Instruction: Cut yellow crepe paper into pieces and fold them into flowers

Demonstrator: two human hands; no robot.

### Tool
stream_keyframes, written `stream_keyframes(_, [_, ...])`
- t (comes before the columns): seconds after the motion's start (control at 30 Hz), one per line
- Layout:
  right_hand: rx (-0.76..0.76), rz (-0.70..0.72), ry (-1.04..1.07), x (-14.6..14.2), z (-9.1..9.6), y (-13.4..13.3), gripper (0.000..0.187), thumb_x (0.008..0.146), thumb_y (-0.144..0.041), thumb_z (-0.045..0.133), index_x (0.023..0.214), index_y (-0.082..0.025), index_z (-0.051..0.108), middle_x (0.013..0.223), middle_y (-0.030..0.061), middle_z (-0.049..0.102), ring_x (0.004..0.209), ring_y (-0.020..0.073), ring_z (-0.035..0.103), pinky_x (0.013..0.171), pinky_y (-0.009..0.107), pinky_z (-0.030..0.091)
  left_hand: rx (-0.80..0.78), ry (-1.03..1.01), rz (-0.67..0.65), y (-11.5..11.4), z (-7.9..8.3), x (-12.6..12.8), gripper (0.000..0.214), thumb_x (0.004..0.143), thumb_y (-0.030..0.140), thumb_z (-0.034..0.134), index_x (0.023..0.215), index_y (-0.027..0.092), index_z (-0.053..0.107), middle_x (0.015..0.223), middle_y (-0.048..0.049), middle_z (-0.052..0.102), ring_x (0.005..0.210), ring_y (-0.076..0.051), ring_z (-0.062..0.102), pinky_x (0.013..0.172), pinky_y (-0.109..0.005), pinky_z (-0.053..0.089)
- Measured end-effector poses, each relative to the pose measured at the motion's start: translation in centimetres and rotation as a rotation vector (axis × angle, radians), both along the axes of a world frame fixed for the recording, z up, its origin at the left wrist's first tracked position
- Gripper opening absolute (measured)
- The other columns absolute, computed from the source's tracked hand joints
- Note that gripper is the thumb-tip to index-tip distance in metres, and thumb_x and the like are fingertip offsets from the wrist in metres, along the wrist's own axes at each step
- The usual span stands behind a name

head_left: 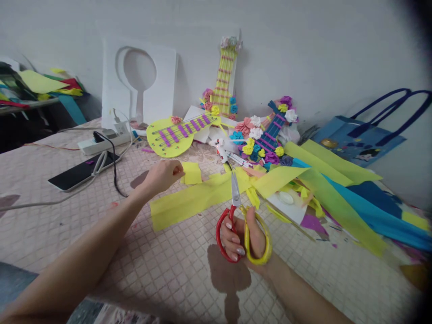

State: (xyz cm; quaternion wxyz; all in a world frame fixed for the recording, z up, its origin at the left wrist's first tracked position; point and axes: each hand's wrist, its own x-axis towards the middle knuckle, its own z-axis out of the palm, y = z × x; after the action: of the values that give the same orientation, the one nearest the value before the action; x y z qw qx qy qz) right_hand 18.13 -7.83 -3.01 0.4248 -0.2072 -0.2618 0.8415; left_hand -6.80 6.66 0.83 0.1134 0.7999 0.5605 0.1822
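My right hand [243, 237] grips a pair of scissors [235, 198] with one red and one yellow handle loop, blades pointing away from me over a long yellow paper strip [189, 202]. My left hand [164, 174] is closed in a pinch on a small yellow paper square [192, 173], held just above the strip's far edge. The scissor blades look nearly closed and lie between the strip and more yellow strips to the right.
Paper guitars decorated with paper flowers [175, 133] [225, 76] [268, 132] lie and lean by the wall. A phone [79, 172], power strip [101, 143] and cables sit at left. Green, yellow and blue paper sheets [337, 198] and a blue bag [361, 139] fill the right.
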Motion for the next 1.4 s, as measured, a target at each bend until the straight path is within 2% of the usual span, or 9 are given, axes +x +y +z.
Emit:
stream_keyframes(0.13, [0.007, 0.003, -0.004, -0.1, 0.2, 0.0, 0.066, 0.074, -0.08, 0.033, 0.073, -0.017, 0.051, 0.051, -0.0075, 0.039, 0.034, 0.0038, 0.024, 0.036, 0.018, 0.035, -0.226, 0.037, -0.159, -0.8, -0.3, 0.1, 0.025, 0.07, 0.04, 0.064, 0.082, 0.017, 0.064, 0.076, -0.0031, 0.066, 0.067, -0.015, 0.058, 0.057, -0.023, 0.037])
stream_keyframes(0.27, [0.027, -0.01, -0.014, -0.1, 0.3, -0.1, 0.064, 0.076, -0.079, 0.032, 0.073, -0.017, 0.05, 0.052, -0.0076, 0.038, 0.035, 0.0041, 0.025, 0.036, 0.019, 0.036, -0.227, 0.094, -0.15, -1.2, -0.8, 0.9, 0.028, 0.063, 0.037, 0.069, 0.08, 0.018, 0.06, 0.075, -0.0013, 0.063, 0.063, -0.014, 0.054, 0.053, -0.023, 0.031])
stream_keyframes(0.43, [0.094, -0.027, -0.024, 0.3, -0.1, 0.3, 0.063, 0.075, -0.078, 0.037, 0.075, -0.017, 0.051, 0.052, -0.0076, 0.041, 0.034, 0.0042, 0.029, 0.035, 0.019, 0.038, -0.271, 0.073, -0.262, -0.9, -1.2, 0.9, 0.028, 0.069, 0.043, 0.064, 0.065, 0.018, 0.052, 0.064, 0.0002, 0.056, 0.058, -0.013, 0.049, 0.052, -0.024, 0.029])
stream_keyframes(0.57, [0.165, -0.102, -0.053, 0.6, -0.4, 0.7, 0.06, 0.075, -0.077, 0.043, 0.075, -0.018, 0.052, 0.051, -0.0075, 0.043, 0.032, 0.0049, 0.033, 0.034, 0.02, 0.039, -0.472, -0.099, -0.297, -0.8, -1.2, 0.7, 0.03, 0.073, 0.046, 0.061, 0.073, 0.018, 0.051, 0.064, 0.001, 0.057, 0.054, -0.012, 0.052, 0.048, -0.022, 0.034])
stream_keyframes(0.77, [0.233, -0.327, -0.229, 0.8, 0.2, 1.1, 0.043, 0.079, -0.06, 0.056, 0.075, -0.018, 0.052, 0.051, -0.0075, 0.045, 0.034, 0.006, 0.038, 0.037, 0.021, 0.04, -0.694, -0.356, -0.315, -1.3, -0.7, 1.1, 0.038, 0.077, 0.037, 0.061, 0.108, 0.021, 0.048, 0.067, 0.0027, 0.056, 0.049, -0.009, 0.048, 0.042, -0.018, 0.036])
stream_keyframes(0.97, [0.307, -0.442, -0.41, 1.6, 1.0, 1.5, 0.033, 0.081, -0.045, 0.061, 0.065, -0.019, 0.046, 0.051, -0.0078, 0.044, 0.035, 0.0057, 0.038, 0.037, 0.021, 0.04, -0.881, -0.615, -0.319, -2.1, 0.5, 1.9, 0.021, 0.079, 0.036, 0.061, 0.093, 0.019, 0.062, 0.07, 0.0019, 0.053, 0.052, -0.006, 0.045, 0.041, -0.014, 0.033])
stream_keyframes(1.1, [0.354, -0.498, -0.546, 1.7, -0.1, 1.7, 0.027, 0.077, -0.039, 0.066, 0.069, -0.021, 0.048, 0.051, -0.0075, 0.047, 0.038, 0.0066, 0.042, 0.04, 0.021, 0.041, -1.023, -0.84, -0.319, -2.3, 0.3, 2.4, 0.032, 0.08, 0.027, 0.058, 0.11, 0.021, 0.064, 0.09, -0.0032, 0.064, 0.062, -0.007, 0.054, 0.047, -0.014, 0.037])
stream_keyframes(1.23, [0.385, -0.617, -0.679, 1.4, -1.4, 1.8, 0.032, 0.067, -0.033, 0.075, 0.084, -0.023, 0.05, 0.08, -0.0012, 0.063, 0.05, 0.0088, 0.05, 0.045, 0.023, 0.044, -0.982, -0.924, -0.373, -2.6, -0.5, 3.1, 0.042, 0.071, 0.014, 0.062, 0.113, 0.02, 0.062, 0.097, -0.0049, 0.067, 0.076, -0.01, 0.061, 0.056, -0.016, 0.043])
stream_keyframes(1.4, [0.447, -0.664, -0.767, 0.7, -0.7, 1.2, 0.042, 0.063, -0.026, 0.077, 0.09, -0.025, 0.045, 0.106, 0.0019, 0.059, 0.054, 0.0062, 0.046, 0.048, 0.022, 0.042, -0.858, -0.955, -0.344, -3.5, -1.3, 4.5, 0.034, 0.069, 0.015, 0.068, 0.101, 0.017, 0.059, 0.086, -0.0027, 0.068, 0.071, -0.011, 0.063, 0.06, -0.02, 0.047])
